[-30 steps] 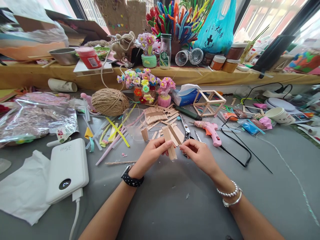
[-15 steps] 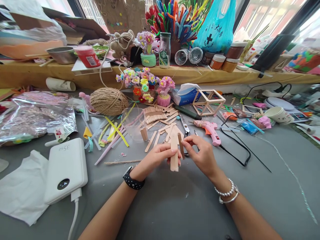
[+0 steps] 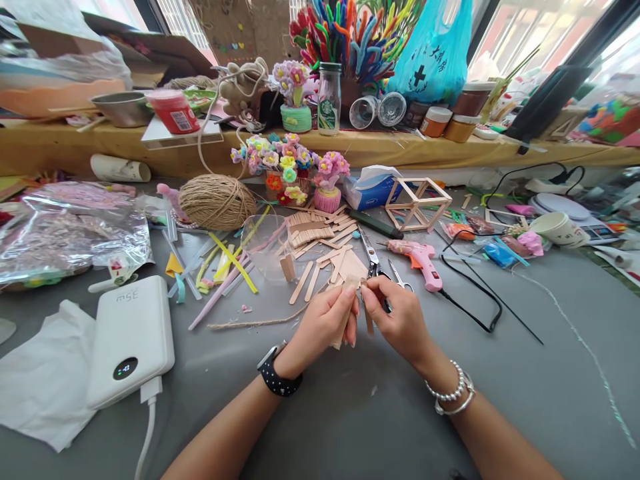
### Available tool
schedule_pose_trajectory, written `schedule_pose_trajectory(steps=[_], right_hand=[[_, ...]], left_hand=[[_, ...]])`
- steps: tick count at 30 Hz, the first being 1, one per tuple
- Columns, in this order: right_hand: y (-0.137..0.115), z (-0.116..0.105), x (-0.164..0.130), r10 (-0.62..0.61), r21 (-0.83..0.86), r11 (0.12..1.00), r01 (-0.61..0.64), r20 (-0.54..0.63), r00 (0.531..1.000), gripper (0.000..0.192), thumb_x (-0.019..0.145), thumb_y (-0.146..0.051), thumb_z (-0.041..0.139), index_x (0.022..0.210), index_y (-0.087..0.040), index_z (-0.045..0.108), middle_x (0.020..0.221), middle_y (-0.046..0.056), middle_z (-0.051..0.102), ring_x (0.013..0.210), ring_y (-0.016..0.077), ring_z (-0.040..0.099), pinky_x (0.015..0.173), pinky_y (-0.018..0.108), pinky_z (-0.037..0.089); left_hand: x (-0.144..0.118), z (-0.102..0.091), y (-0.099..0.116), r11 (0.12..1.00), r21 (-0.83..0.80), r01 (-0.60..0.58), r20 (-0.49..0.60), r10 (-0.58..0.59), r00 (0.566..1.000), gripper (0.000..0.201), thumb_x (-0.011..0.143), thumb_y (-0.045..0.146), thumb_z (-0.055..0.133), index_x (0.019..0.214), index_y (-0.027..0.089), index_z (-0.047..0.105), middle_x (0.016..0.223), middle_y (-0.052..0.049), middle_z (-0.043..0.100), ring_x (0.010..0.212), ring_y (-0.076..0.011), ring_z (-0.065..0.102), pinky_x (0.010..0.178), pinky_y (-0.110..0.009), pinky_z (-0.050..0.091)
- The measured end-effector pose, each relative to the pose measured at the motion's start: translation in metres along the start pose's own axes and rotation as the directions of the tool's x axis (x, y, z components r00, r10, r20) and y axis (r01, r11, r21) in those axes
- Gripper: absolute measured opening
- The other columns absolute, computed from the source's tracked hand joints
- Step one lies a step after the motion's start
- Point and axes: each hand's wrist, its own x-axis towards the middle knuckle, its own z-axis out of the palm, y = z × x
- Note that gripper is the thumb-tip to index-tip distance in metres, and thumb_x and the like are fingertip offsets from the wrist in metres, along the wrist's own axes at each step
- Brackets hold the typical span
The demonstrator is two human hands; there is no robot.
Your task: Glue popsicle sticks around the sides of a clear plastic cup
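My left hand (image 3: 323,320), with a dotted black watch strap at the wrist, is closed on pale wooden craft sticks (image 3: 353,281). The fingers and thumb cover most of them, so how they are joined cannot be seen. Close beside it, my right hand (image 3: 403,320) pinches a darker, narrow craft stick (image 3: 369,324) that hangs down between the two hands. Both sets of fingertips are almost together above the grey table. Just beyond the hands lie a heap of loose craft sticks (image 3: 345,263), large scissors (image 3: 369,250) and small scissors (image 3: 400,277).
A pink glue gun (image 3: 420,260) with a black cord lies to the right, below a wooden stick frame (image 3: 419,203). Further left are a clear plastic cup (image 3: 265,247), a twine ball (image 3: 217,202) and a white power bank (image 3: 133,340). Fuzzy flowers (image 3: 327,180) stand behind.
The pale craft sticks have been tilted and drawn deeper into my left hand, which turned and moved slightly right. My right hand has closed in, its darker stick now lower between the hands.
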Motion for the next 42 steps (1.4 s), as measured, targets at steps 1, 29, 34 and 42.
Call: schedule_pose_trajectory(steps=[1,29,34,42], right_hand=[[-0.001,0.000,0.000,0.008,0.005,1.000,-0.008,-0.009,1.000,0.016,0.083,-0.022,0.044,0.069,-0.018,0.050,0.057,-0.002,0.053,0.050,0.0096,0.047,0.052,0.021,0.037],[0.001,0.011,-0.003,0.008,0.060,0.998,-0.004,-0.069,0.998,0.016,0.083,-0.020,0.041,0.068,-0.018,0.047,0.056,-0.003,0.047,0.047,0.0082,0.042,0.049,0.020,0.036],[0.002,0.012,-0.003,-0.069,-0.017,0.998,0.068,-0.105,0.992,0.015,0.083,-0.019,0.041,0.069,-0.019,0.047,0.055,-0.003,0.047,0.046,0.0084,0.041,0.048,0.020,0.036],[0.002,0.013,-0.002,-0.108,-0.061,0.993,0.101,-0.117,0.987,0.015,0.082,-0.018,0.041,0.068,-0.019,0.048,0.054,-0.003,0.046,0.045,0.0086,0.041,0.048,0.020,0.036]], left_hand=[[-0.001,0.001,0.000,0.999,0.049,-0.010,-0.031,0.012,0.999,0.034,0.087,0.042,0.035,0.064,0.018,0.044,0.036,0.006,0.048,0.032,-0.0072,0.042,0.040,-0.018,0.035],[-0.005,0.004,0.003,0.789,0.614,-0.009,-0.211,0.175,0.962,0.044,0.089,0.039,0.031,0.052,0.018,0.042,0.039,0.004,0.048,0.046,-0.0096,0.047,0.055,-0.022,0.035],[-0.006,0.005,0.002,0.774,0.633,0.015,-0.225,0.166,0.960,0.044,0.089,0.039,0.031,0.051,0.019,0.041,0.038,0.004,0.047,0.045,-0.0102,0.047,0.054,-0.022,0.033],[-0.005,0.005,0.003,0.755,0.655,0.028,-0.232,0.166,0.959,0.044,0.089,0.039,0.030,0.051,0.019,0.041,0.039,0.003,0.048,0.045,-0.0110,0.046,0.054,-0.023,0.033]])
